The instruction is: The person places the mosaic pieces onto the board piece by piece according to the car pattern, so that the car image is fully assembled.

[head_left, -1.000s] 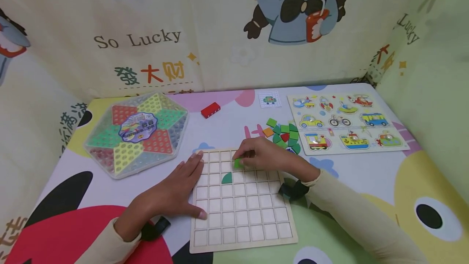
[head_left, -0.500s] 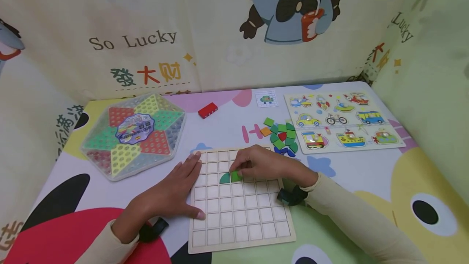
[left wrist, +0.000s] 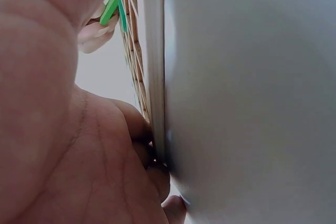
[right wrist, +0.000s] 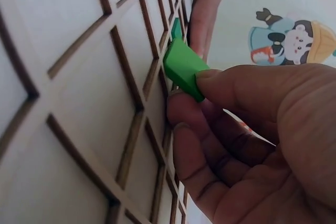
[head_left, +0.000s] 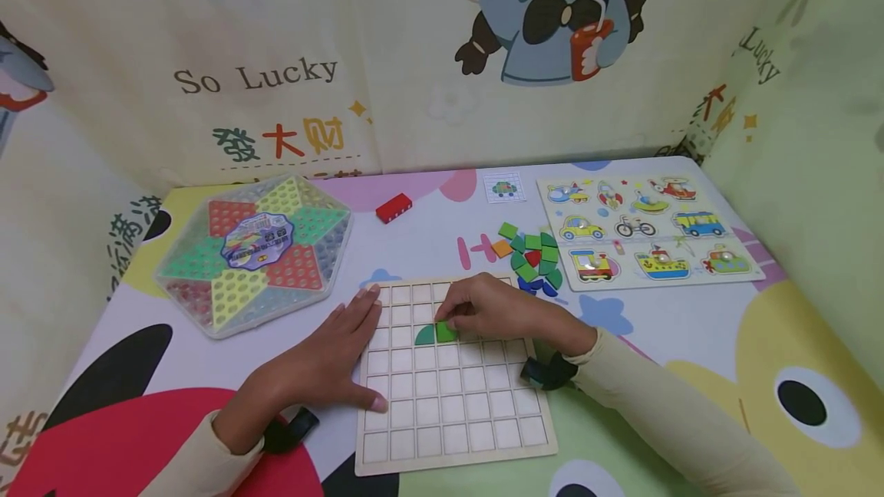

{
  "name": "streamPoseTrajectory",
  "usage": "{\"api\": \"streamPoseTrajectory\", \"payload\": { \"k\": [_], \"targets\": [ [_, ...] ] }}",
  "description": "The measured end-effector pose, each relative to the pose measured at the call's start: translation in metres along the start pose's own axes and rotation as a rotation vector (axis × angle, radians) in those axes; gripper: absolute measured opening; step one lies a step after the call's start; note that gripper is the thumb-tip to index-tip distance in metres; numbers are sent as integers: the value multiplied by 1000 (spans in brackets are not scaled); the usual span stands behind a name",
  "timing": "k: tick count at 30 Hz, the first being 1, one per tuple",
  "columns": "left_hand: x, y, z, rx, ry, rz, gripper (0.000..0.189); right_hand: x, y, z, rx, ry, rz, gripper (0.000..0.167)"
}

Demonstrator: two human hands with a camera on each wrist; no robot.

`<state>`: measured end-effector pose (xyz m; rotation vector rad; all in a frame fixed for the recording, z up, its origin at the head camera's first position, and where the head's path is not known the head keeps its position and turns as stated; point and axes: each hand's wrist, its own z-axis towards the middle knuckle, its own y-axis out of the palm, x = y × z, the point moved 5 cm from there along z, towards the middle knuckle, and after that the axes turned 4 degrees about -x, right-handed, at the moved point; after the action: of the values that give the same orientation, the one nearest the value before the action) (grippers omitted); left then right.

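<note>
A wooden grid board (head_left: pixel 456 436) with square cells lies in front of me. My right hand (head_left: pixel 493 309) pinches a light green square tile (right wrist: pixel 184 65) between thumb and fingers, tilted at a cell in the third row. Directly left of it, a dark green quarter-circle tile (head_left: pixel 425 335) lies in its own cell. My left hand (head_left: pixel 321 359) rests flat along the board's left edge, fingers straight, with the thumb over the lower left cells. In the left wrist view its fingers touch the side of the board (left wrist: pixel 156 66).
Behind the board's right corner lies a pile of green, orange, red and blue tiles (head_left: pixel 528 271). A small picture card (head_left: pixel 505 188) and a vehicle puzzle board (head_left: pixel 621 250) are at the back right. A hexagonal checkers box (head_left: pixel 193 290) and a red block (head_left: pixel 394 208) are at the back left.
My right hand has brought the green square tile down and toward me, from the row behind to the cell beside the quarter-circle tile. The left hand has stayed on the board's edge.
</note>
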<state>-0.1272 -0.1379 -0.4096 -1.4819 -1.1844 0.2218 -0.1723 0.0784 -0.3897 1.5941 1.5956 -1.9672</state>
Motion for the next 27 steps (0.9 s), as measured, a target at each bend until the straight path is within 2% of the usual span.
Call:
{"api": "streamPoseTrajectory", "payload": {
  "k": [6,12,18,24,27],
  "targets": [
    [2,-2,-1,-3,2,-11,127,1,2,2,-2,48,-54,18],
    [2,-2,-1,2,-2,-4,127,-2,2,3,4,50,-119,16],
    [3,-2,-1,1,-4,-7,127,-3,1,1,18,40,-124,17],
    [2,-2,-2,-6,-4,-21,127,1,-3,-2,79,-3,-117,21],
    [2,-2,-1,-9,-4,-27,127,6,-7,-3,126,7,-82,21]
  ]
}}
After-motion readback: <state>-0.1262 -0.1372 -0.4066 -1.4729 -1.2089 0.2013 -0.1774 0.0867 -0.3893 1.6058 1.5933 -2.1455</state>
